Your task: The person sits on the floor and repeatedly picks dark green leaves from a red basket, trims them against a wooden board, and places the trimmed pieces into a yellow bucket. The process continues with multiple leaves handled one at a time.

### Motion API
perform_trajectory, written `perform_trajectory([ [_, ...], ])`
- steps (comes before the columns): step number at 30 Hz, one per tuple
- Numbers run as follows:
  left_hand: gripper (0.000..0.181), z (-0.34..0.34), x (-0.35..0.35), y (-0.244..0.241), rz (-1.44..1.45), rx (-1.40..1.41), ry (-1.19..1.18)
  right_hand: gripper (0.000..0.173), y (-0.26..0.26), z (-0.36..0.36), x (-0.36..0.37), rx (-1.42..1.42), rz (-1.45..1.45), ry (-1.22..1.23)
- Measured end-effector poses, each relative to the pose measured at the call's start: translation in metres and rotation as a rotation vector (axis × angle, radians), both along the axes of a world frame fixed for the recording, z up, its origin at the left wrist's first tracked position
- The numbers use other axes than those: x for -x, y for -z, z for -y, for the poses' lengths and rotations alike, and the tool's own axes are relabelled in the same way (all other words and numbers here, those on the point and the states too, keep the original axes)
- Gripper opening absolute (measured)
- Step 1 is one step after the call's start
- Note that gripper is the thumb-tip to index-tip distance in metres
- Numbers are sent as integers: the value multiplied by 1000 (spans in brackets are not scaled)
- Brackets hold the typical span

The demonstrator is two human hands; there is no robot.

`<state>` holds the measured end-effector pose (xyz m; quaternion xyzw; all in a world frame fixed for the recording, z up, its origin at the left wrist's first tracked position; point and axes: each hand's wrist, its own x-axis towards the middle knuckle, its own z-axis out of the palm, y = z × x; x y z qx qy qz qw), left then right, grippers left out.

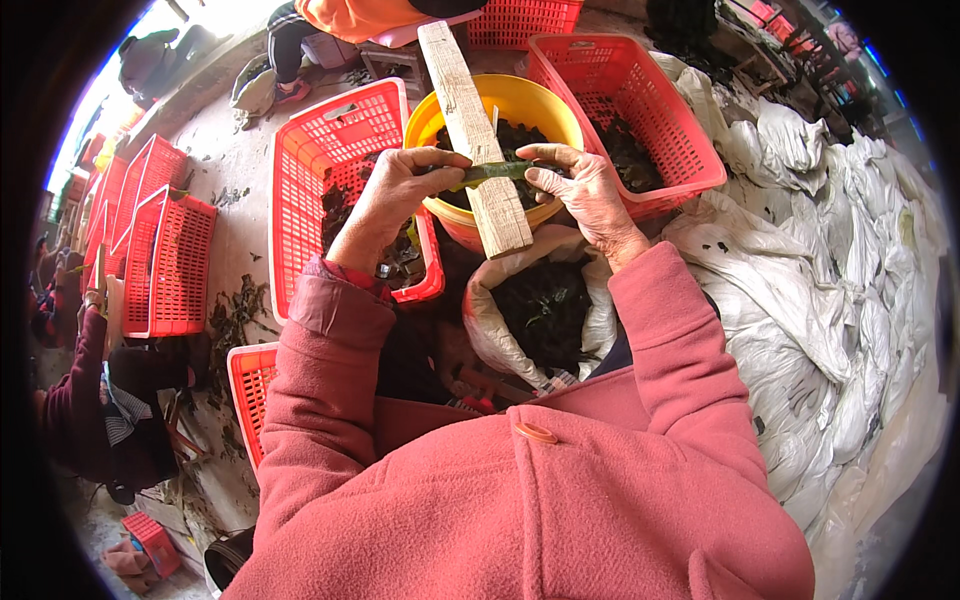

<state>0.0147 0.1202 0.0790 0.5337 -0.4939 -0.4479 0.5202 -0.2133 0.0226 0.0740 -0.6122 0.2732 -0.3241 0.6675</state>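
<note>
Between my two hands a dark green strip, which looks like kelp (495, 173), is stretched across a pale wooden board (472, 120). My left hand (412, 184) pinches its left end between thumb and fingers. Its right end is gripped by my right hand (576, 184) in the same way. The board lies across the rim of a yellow bucket (420, 124), its near end jutting towards me. Dark pieces (525, 136) fill part of the bucket below. Under the board's near end, an open white sack (487, 292) holds a dark mass of similar material.
Red plastic crates (300, 161) (675, 142) with dark pieces flank the bucket. White sacks (810, 300) are heaped at right. Another person (82, 390) sits at far left beside more red crates (169, 262); a person in orange (352, 19) is beyond the bucket.
</note>
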Motion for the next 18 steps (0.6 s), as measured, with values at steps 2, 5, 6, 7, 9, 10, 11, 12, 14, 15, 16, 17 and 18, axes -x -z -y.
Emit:
perform_trajectory([
  [2,21,0,-2,2,94,-2,49,21,0,2,1,163,-113,-10],
  [5,26,0,-6,5,486,118,111,23,2,6,3,440,-210,-47],
  [6,21,-1,-6,7,522,126,120,23,4,7,4,516,-217,-46],
  [7,20,1,-7,8,580,130,117,22,6,8,4,578,-243,-43],
  [9,18,2,-7,10,697,191,122,19,8,9,4,784,-304,-11],
  [10,18,3,-7,10,738,202,122,18,9,10,5,880,-342,15],
  [11,18,3,-6,10,784,210,109,16,10,10,5,936,-380,16],
  [12,18,3,-5,10,840,182,102,15,10,11,6,992,-415,24],
  [14,21,1,-4,5,715,160,61,14,11,11,7,1016,-451,28],
  [15,22,0,-4,2,664,113,47,14,11,11,7,984,-451,23],
  [16,22,-2,-5,-1,571,63,24,15,12,10,7,950,-457,27],
  [17,21,-3,-6,-5,485,-5,5,15,12,10,7,833,-456,-20],
  [18,21,-3,-6,-8,396,-19,-12,16,14,8,6,714,-461,-57],
])
